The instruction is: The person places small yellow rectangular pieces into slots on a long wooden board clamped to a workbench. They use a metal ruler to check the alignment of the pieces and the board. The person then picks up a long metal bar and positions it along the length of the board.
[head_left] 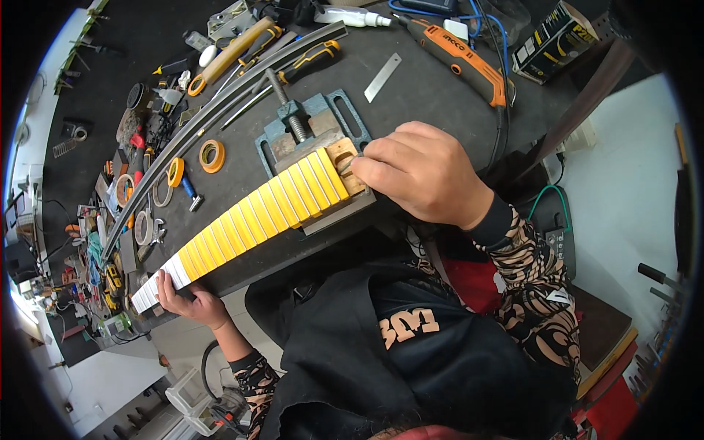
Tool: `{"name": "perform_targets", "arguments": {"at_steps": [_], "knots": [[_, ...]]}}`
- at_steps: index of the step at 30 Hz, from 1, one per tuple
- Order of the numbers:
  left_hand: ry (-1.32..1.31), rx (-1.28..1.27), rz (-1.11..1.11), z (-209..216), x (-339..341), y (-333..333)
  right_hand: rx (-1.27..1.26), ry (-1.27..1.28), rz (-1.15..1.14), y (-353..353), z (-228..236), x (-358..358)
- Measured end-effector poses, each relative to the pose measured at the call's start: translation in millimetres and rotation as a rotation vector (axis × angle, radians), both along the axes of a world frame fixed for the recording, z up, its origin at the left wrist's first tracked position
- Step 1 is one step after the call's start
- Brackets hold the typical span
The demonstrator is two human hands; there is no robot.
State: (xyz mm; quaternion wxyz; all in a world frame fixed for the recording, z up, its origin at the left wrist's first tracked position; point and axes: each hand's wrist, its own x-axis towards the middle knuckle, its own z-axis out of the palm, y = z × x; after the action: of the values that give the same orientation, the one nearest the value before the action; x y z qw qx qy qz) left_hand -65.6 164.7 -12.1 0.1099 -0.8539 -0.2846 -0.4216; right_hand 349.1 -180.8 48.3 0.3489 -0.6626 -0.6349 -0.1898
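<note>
A long tapering guitar neck [253, 218] runs diagonally along the bench's near edge. Yellow tape covers most of it between thin crosswise frets, and its narrow left end is wrapped in white. My left hand [192, 301] is closed round that white end, thumb below and fingers on top. At the bare wooden right end, which has a slot cut in it, my right hand [422, 172] is pinched; a small dark bit shows at its fingertips, too hidden to name. Under and behind this end is a blue-green bench vise [315, 121] with a threaded screw.
A metal ruler blade [383, 78] and an orange rotary tool [462, 62] with its cable lie beyond the vise. Tape rolls [212, 156], a small blue-handled hammer [192, 193] and a long curved metal strip [213, 121] lie left. Cluttered hand tools line the far left.
</note>
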Motion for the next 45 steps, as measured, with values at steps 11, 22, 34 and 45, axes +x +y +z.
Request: {"name": "perform_targets", "arguments": {"at_steps": [11, 22, 34, 45], "knots": [[0.004, 0.017, -0.023, 0, 2, 1, -0.044, -0.036, 0.060, -6, -7, -6], [0.029, 0.030, 0.014, 2, 2, 0, -0.048, -0.018, 0.085, -8, -2, -5], [0.045, -0.032, 0.014, 7, -1, -4, -0.151, 0.060, 0.126, -14, 1, -1], [0.347, -0.503, -0.581, 106, 167, -85, -0.091, 0.071, 0.107, -11, -4, -3]]}}
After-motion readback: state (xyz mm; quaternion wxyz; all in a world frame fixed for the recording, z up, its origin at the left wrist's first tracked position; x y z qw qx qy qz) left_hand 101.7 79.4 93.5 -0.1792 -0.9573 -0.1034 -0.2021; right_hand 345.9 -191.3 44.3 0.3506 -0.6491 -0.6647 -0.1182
